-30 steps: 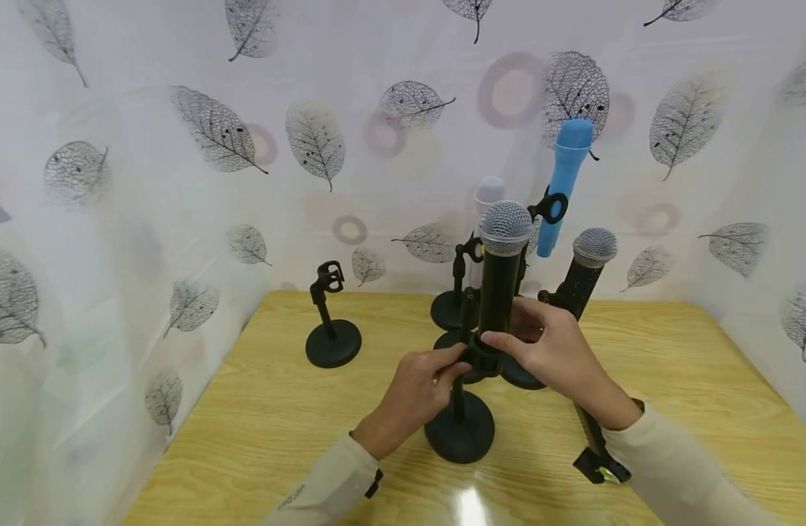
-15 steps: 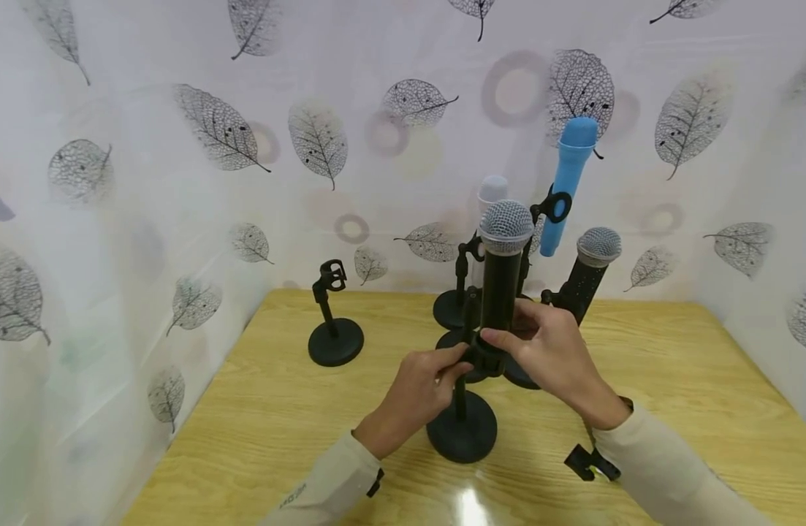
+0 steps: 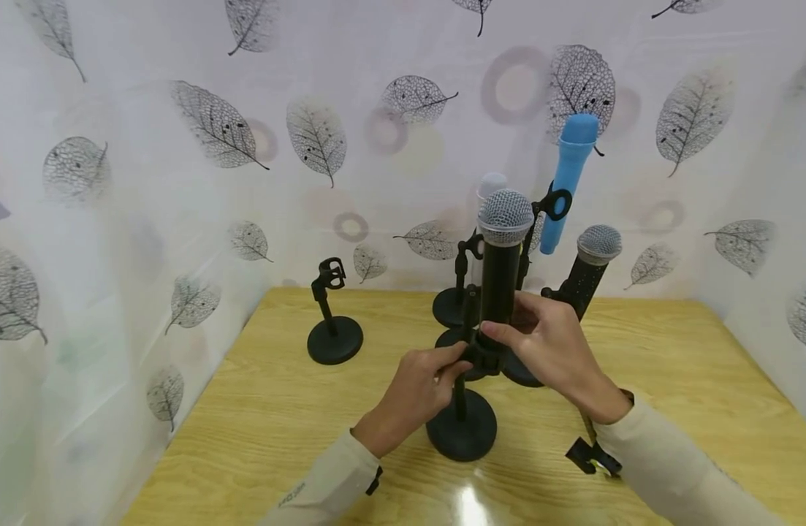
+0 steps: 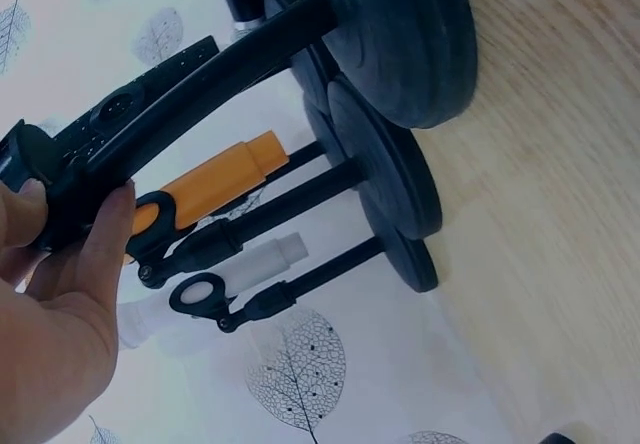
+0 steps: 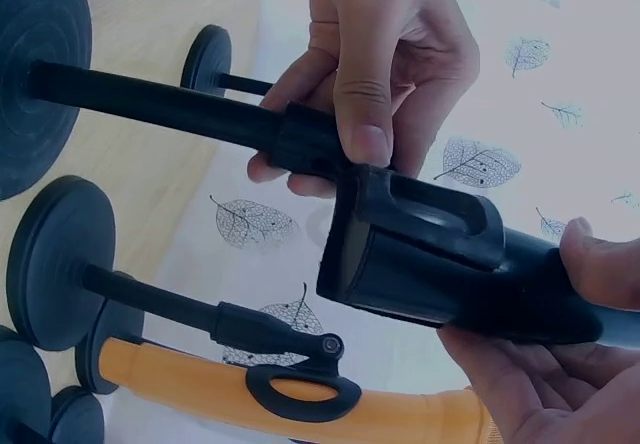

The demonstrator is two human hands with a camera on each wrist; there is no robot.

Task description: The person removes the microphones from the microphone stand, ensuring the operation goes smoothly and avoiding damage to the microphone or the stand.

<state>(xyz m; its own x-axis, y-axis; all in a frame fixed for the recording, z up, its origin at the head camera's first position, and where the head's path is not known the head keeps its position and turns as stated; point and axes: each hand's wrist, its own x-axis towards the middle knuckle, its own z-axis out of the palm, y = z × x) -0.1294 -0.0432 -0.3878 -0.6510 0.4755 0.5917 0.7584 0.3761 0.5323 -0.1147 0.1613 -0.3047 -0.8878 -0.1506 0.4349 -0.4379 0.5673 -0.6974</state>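
Observation:
A black microphone [image 3: 500, 285] with a silver mesh head stands upright in the clip [image 5: 440, 219] of a black desk stand [image 3: 462, 431]. My right hand [image 3: 560, 358] grips its lower body, thumb in front and fingers behind. With thumb and fingers, my left hand [image 3: 416, 391] pinches the stand at the joint just below the clip. In the right wrist view the end of the microphone body sits inside the clip, and the left thumb presses at the clip's base. The left wrist view shows the left hand [image 4: 60, 334] around the joint, with the stand's round base [image 4: 410, 44] beyond.
Behind stand a blue microphone [image 3: 567, 183], a white one [image 4: 265, 264], an orange one [image 5: 390, 414] and another black one [image 3: 587, 281], all on stands. A stand with a bare clip [image 3: 333, 340] is at left. A black clip-like piece [image 3: 593, 456] shows beside my right sleeve.
The microphone and my right hand have risen slightly against the stand in the last half second. My left hand keeps its pinch at the joint, and the stand stays in place.

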